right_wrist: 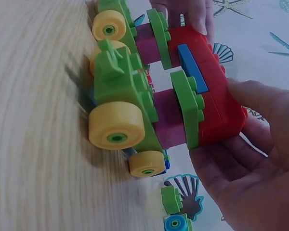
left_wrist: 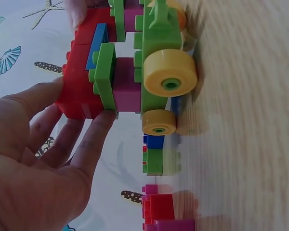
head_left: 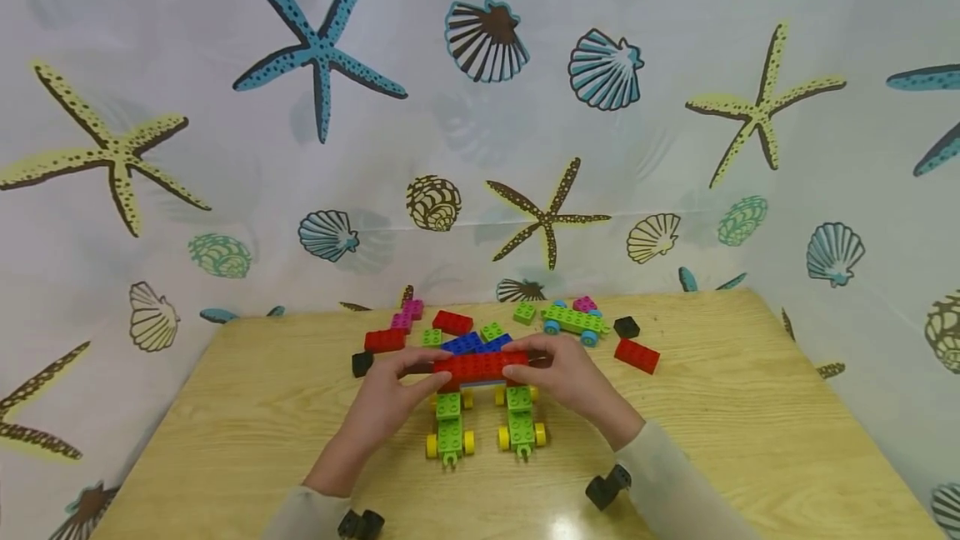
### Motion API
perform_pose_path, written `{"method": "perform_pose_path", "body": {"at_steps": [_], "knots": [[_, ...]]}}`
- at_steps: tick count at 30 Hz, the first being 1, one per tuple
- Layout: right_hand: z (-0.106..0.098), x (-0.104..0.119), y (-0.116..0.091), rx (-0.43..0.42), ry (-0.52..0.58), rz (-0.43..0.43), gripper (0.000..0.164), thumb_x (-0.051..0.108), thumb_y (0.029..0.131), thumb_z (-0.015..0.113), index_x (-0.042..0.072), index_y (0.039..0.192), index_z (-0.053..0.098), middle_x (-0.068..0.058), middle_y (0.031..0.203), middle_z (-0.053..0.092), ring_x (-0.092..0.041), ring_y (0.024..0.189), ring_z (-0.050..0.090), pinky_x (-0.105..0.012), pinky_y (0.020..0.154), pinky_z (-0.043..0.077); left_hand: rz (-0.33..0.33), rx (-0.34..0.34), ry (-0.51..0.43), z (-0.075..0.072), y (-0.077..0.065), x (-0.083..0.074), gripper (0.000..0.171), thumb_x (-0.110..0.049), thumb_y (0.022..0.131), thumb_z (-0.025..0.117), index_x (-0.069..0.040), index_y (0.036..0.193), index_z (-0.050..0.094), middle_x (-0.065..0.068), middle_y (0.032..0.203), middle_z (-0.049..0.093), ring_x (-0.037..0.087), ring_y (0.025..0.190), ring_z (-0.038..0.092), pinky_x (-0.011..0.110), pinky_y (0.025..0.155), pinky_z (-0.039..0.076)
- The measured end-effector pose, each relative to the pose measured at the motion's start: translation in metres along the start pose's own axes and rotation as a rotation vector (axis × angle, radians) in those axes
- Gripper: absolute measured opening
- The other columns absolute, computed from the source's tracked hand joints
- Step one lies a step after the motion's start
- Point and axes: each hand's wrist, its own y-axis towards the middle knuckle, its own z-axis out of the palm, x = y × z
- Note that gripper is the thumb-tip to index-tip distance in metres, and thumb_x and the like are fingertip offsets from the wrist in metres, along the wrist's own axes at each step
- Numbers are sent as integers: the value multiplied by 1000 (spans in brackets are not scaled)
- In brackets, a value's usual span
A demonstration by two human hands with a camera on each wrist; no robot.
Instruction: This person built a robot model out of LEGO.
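Note:
My left hand [head_left: 387, 397] and right hand [head_left: 567, 379] grip opposite ends of a row of red bricks [head_left: 480, 367], thumbs on the near face and fingers behind and below. The row spans two green wheeled bases [head_left: 450, 433] with yellow wheels [right_wrist: 116, 126], standing side by side on the table. Between each base and the red row sit a purple brick [left_wrist: 127, 83] and a green brick [left_wrist: 104, 72]. A blue piece [right_wrist: 192, 68] lies under the middle of the red row, bridging the gap. Fingertips touch the green bricks' outer ends in both wrist views.
Behind the build lie blue bricks [head_left: 462, 343], loose red bricks [head_left: 637, 355], green bricks [head_left: 524, 312] and pink bricks [head_left: 401, 322]. A green car base with blue wheels [head_left: 573, 321] stands at the back right. Patterned cloth [head_left: 480, 132] hangs along the table's [head_left: 712, 407] back edge.

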Motion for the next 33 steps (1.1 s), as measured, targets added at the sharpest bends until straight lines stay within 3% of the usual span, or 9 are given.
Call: {"method": "perform_pose_path", "body": {"at_steps": [7, 14, 33], "knots": [[-9, -7, -3, 20, 43, 6, 45, 26, 105, 82, 7, 145, 73, -13, 143, 75, -30, 127, 74, -45, 108, 65, 1, 11, -28, 1, -1, 4, 44, -30, 105, 81, -15, 145, 74, 7, 142, 77, 31, 135, 71, 65, 124, 50], [-11, -9, -4, 27, 95, 11, 39, 24, 106, 81, 7, 140, 75, -16, 140, 76, -37, 131, 72, -44, 106, 66, -19, 13, -38, 1, -2, 4, 45, -28, 104, 83, -15, 146, 74, 7, 145, 76, 31, 136, 69, 63, 122, 53], [-10, -9, -4, 24, 109, 33, 38, 24, 105, 81, 6, 138, 75, -15, 137, 77, -35, 130, 72, -45, 109, 65, -43, 30, -47, 0, 0, 8, 40, -28, 104, 83, -18, 142, 76, 6, 141, 78, 31, 135, 71, 62, 122, 53]]}}
